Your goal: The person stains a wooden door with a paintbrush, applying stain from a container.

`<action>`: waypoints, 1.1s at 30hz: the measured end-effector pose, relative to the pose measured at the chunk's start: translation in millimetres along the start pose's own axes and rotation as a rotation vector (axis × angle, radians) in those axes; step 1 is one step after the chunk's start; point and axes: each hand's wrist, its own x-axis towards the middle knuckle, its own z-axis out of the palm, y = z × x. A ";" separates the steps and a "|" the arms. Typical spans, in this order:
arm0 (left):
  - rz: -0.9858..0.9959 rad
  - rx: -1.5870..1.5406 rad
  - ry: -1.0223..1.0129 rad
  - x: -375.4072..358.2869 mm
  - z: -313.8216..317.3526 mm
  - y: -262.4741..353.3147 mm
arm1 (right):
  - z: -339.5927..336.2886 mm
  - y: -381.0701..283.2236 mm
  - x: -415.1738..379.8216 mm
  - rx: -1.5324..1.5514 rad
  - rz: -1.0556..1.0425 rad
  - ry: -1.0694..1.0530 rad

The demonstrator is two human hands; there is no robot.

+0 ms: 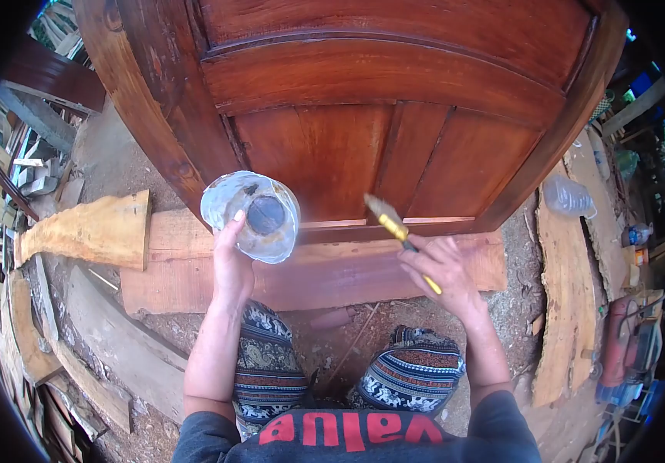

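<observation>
In my left hand (232,258) is a whitish, stained plastic container (228,201), its thumb over the rim and a dark patch of liquid inside. My right hand (444,274) grips a paintbrush (390,224) by its yellow and dark handle, bristles pointing up and left toward the door's lower part. Before me stands a reddish-brown panelled wooden door (317,162), glossy in places. The brush overlaps the lower panels in this view. Under the door's bottom edge lies a flat wooden board (332,285).
A rough-edged plank (93,228) lies at left, with a curved grey board (116,332) nearer me. Long planks (564,301) run along the right, a clear plastic bottle (568,197) on them. A red cylindrical thing (618,339) stands at far right. Scrap wood fills the left edge.
</observation>
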 end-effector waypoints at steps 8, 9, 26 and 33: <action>0.040 -0.029 0.025 -7.9 -5.1 8.1 | -19.5 -24.6 27.5 -0.251 -0.269 0.318; 0.061 -0.032 0.041 -8.9 -6.0 9.3 | 5.3 -14.4 10.3 -0.139 -0.214 0.128; 0.156 -0.112 0.148 -11.0 -15.8 20.1 | -1.7 -14.2 18.6 0.229 0.112 0.057; 0.179 -0.100 0.149 -12.9 -17.8 23.0 | 71.7 32.8 -47.2 0.150 0.419 -0.226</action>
